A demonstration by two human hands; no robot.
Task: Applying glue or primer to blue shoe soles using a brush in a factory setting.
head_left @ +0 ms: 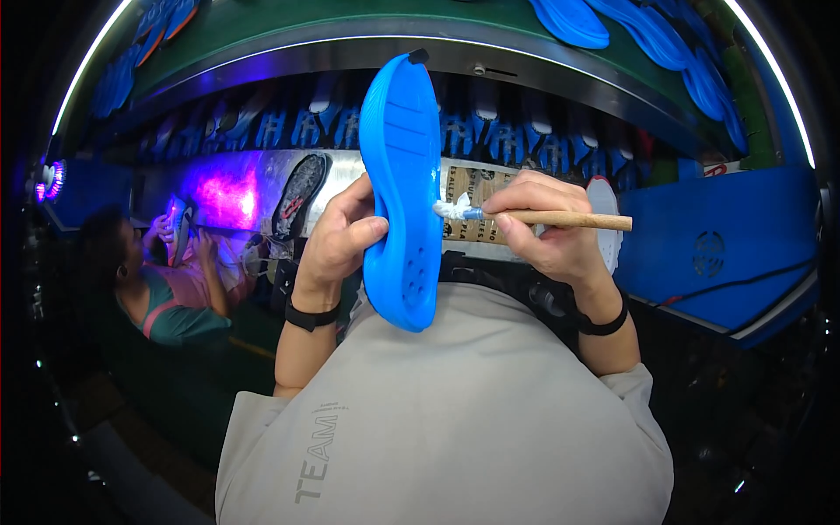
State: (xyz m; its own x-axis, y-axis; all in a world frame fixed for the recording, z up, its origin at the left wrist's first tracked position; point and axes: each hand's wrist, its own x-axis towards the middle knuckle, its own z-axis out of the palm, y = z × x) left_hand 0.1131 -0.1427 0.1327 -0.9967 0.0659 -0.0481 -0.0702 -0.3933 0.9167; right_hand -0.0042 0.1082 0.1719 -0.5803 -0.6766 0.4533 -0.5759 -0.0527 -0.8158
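Now, brush (534, 218) meets sole (402, 175)

In the head view, our left hand (337, 234) grasps the blue sole before our shirt (499, 394); our right hand (560, 251) pinches the brush, its white tip touching the sole's right edge. Beyond, we see a dark insole (299, 197) on the bench (349, 171).
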